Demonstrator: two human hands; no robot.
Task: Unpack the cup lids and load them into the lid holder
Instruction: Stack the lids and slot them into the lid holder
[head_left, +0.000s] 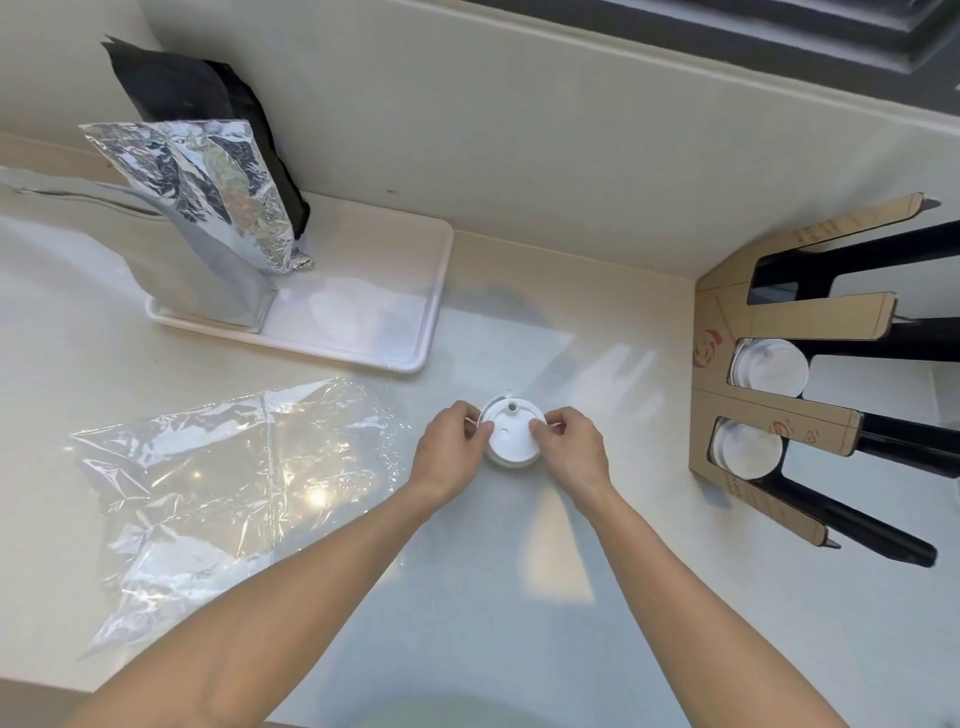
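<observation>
A short stack of white cup lids (511, 436) stands on the counter at the middle. My left hand (451, 451) pinches its left rim and my right hand (569, 451) pinches its right rim, thumbs on top. An empty clear plastic bag (223, 483) lies flat and crumpled to the left. At the right stands the cardboard lid holder (727, 306) with black columns. White lids show in two of its slots, one (771, 368) in the middle and one (747, 448) lower down. The upper slots look dark.
A white tray (415, 332) sits behind the stack, holding a silver foil pouch (208, 176), a grey pouch (171, 249) and a black bag (192, 88). A beige wall panel (519, 156) runs along the back of the counter.
</observation>
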